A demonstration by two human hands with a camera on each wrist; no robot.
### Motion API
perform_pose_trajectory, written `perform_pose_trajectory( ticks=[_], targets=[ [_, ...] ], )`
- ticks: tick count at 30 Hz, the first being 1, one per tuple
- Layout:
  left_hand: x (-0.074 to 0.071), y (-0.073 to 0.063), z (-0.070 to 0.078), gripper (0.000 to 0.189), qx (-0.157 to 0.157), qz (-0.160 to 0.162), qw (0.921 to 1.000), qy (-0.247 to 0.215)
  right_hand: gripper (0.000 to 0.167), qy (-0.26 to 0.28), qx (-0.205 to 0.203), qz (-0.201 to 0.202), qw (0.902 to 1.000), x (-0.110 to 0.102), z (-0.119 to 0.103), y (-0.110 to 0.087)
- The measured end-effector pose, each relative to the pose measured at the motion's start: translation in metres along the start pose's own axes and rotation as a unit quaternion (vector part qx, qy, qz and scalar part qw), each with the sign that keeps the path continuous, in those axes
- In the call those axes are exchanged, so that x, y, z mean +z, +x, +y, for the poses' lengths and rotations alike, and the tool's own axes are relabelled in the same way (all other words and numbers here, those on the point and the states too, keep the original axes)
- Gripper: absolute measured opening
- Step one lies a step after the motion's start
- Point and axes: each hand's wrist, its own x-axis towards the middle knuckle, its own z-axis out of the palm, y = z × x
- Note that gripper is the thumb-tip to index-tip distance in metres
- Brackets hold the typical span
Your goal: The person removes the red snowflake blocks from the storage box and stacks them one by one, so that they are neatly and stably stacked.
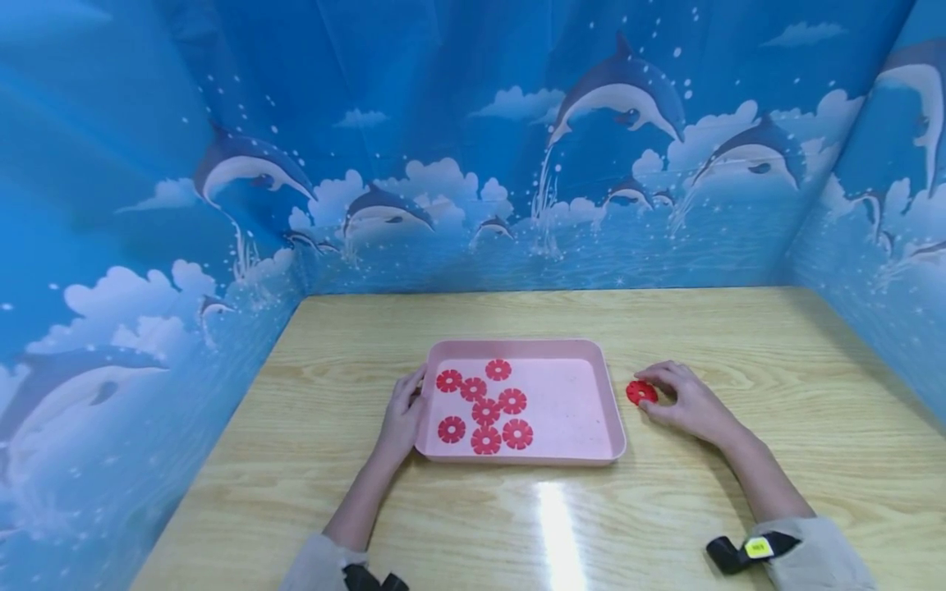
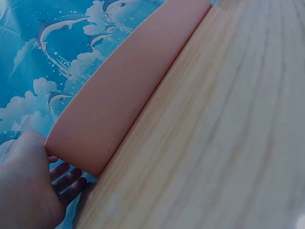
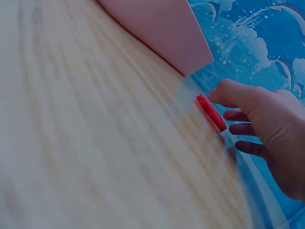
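Note:
A pink tray (image 1: 550, 349) sits on the table with several red notched discs (image 1: 485, 411) lying in its left half, each with a small centre hole. My left hand (image 1: 402, 419) rests along the tray's left side, its fingers touching the wall. In the left wrist view the thumb side of the left hand (image 2: 28, 183) lies at the tray's corner (image 2: 81, 152), other fingers loosely bent. To the tray's right, my right hand (image 1: 687, 400) pinches another red notched disc (image 1: 641, 392) at its edges, thumb and forefinger on opposite sides. That disc (image 3: 211, 113) is close over the table.
The light wooden table (image 1: 355, 525) carries a bright reflection (image 1: 557, 533) before the tray. A blue dolphin-print curtain (image 1: 458, 164) stands along the back and both sides. Black straps (image 1: 750, 552) with small devices sit on the sleeves.

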Motion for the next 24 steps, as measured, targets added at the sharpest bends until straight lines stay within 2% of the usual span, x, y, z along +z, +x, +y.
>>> perform_pose_trajectory(
  ticks=[4,10,16,20,24],
  targets=[
    [-0.001,0.000,0.000,0.047,0.006,0.004,1.0000,-0.001,0.040,-0.002,-0.006,0.006,1.0000,-0.003,-0.010,0.003],
    [0.000,0.000,0.001,0.046,0.019,0.006,0.9998,-0.003,0.037,0.008,-0.070,0.012,0.9975,-0.005,-0.042,0.012],
    [0.001,-0.002,0.000,0.046,0.006,0.004,1.0000,-0.006,0.038,0.046,-0.114,-0.041,0.9915,0.010,-0.081,0.028],
    [0.001,-0.002,0.000,0.046,0.010,0.004,0.9999,-0.003,0.038,0.070,-0.130,-0.079,0.9859,0.025,-0.104,0.041],
    [0.001,-0.001,0.000,0.046,0.003,0.004,0.9999,-0.015,0.037,0.075,-0.143,-0.098,0.9819,0.039,-0.123,0.052]
  ],
)
